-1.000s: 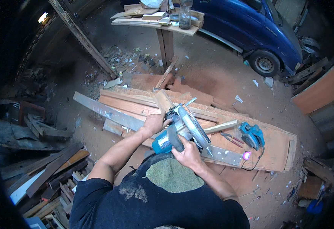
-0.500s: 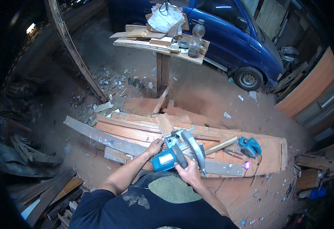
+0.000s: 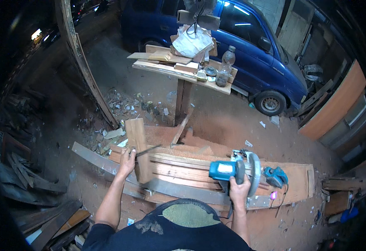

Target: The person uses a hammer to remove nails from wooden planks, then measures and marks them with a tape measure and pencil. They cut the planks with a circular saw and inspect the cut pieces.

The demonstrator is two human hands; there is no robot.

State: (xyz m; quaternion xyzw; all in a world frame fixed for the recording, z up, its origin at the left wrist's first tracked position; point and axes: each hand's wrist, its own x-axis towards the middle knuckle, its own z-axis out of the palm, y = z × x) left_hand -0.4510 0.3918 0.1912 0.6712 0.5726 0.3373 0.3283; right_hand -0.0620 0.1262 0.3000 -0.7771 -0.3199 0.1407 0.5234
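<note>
My left hand point(image 3: 126, 163) grips a short wooden board point(image 3: 137, 129), raised nearly upright over the bench; a thin dark strip point(image 3: 151, 148) crosses it, too blurred to identify. My right hand point(image 3: 239, 188) holds a teal circular saw point(image 3: 222, 169) by its dark handle, above the bench's right half. Beneath both lie long reddish wooden boards point(image 3: 170, 171) and a long grey plank point(image 3: 95, 159). A teal power planer point(image 3: 275, 178) with a dark cord rests at the bench's right, and a small pink-and-white object point(image 3: 273, 195) sits near the front edge.
A post-mounted shelf point(image 3: 158, 67) holds wood scraps, papers and a plastic bottle point(image 3: 224, 69). A blue van point(image 3: 262, 62) stands behind it. Leaning panels point(image 3: 333, 100) are at the right, a timber post point(image 3: 82, 54) and scrap wood point(image 3: 57, 221) at the left.
My hands have separated: the left has moved left, lifting the board upright away from the saw; the right has carried the saw rightward and turned it. The view has tilted up.
</note>
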